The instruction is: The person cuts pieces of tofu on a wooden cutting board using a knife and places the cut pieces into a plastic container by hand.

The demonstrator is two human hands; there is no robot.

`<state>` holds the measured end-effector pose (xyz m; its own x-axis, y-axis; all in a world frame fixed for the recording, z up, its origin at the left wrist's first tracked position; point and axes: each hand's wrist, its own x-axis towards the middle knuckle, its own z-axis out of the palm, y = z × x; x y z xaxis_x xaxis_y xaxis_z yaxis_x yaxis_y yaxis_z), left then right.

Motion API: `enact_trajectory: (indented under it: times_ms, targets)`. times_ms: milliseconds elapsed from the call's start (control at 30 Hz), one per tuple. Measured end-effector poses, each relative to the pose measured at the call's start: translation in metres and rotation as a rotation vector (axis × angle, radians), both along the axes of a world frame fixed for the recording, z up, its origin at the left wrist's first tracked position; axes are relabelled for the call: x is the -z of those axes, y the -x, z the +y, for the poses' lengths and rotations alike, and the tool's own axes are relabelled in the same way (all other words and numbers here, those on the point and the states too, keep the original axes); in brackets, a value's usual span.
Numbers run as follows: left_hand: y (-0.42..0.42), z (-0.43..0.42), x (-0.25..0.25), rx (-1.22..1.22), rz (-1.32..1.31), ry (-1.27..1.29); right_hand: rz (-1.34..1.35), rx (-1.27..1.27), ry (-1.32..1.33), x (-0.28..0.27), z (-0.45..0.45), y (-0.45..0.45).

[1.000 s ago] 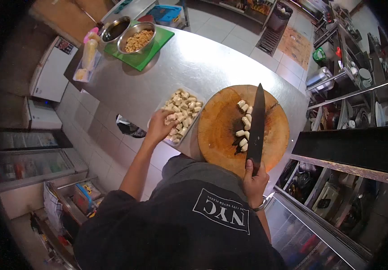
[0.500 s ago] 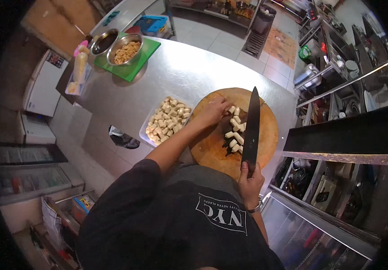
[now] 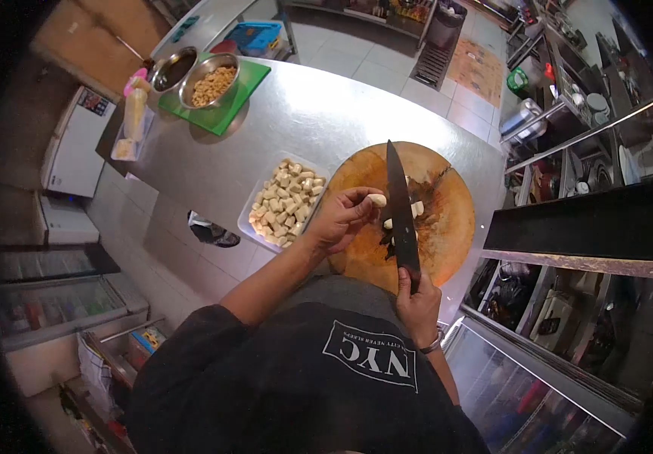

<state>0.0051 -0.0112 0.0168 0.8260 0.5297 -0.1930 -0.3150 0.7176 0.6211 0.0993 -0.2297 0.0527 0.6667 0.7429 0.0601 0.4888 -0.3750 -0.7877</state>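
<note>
My left hand pinches a short, pale, cylindrical food piece between thumb and fingers, over the left side of a round wooden chopping board. The handle of a large kitchen knife is in my right hand. Its long dark blade points away from me across the middle of the board. A few more pale pieces lie by the blade, which partly hides them. Left of the board stands a clear plastic container heaped with similar pieces, close to my left wrist.
On the steel table, a green cutting board at the back left carries a metal bowl of brown chunks and a bowl of dark liquid. A tray sits left of them. Shelves stand at the right.
My left hand has come back toward me with a pale piece in its fingers. The knife has swung left over the board, and fewer pieces show there.
</note>
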Motion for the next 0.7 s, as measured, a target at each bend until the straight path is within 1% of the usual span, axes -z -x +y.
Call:
enact_trajectory:
  times_ms: [33, 200, 267, 367, 433, 467, 533, 667, 700]
  targets:
    - [0.0, -0.002, 0.0, 0.014, -0.043, 0.011, 0.007, -0.012, -0.012, -0.002, 0.001, 0.0]
    - [-0.001, -0.007, -0.003, -0.003, -0.069, -0.045, -0.036, -0.063, 0.012, -0.003, -0.002, -0.002]
    - [0.0, -0.008, -0.005, -0.014, -0.073, -0.063, 0.016, -0.048, 0.013, -0.009, 0.0, 0.0]
    - [0.002, -0.008, -0.006, -0.011, -0.033, -0.121, 0.007, -0.069, 0.027, -0.011, 0.0, -0.001]
    - [0.004, -0.012, -0.01, 0.048, 0.15, -0.307, -0.017, -0.073, -0.014, -0.005, 0.0, -0.001]
    - [0.005, -0.013, -0.008, 0.047, 0.151, -0.308, -0.043, -0.076, -0.055, -0.002, 0.0, 0.0]
    - [0.005, -0.015, -0.002, 0.132, 0.177, -0.355, -0.035, -0.079, -0.032, 0.001, -0.002, -0.002]
    - [0.005, -0.016, 0.0, 0.179, 0.149, -0.336, -0.051, -0.08, 0.015, -0.002, -0.002, -0.001]
    - [0.004, -0.019, 0.001, 0.143, 0.063, -0.247, -0.052, -0.077, 0.013, -0.003, -0.001, -0.001]
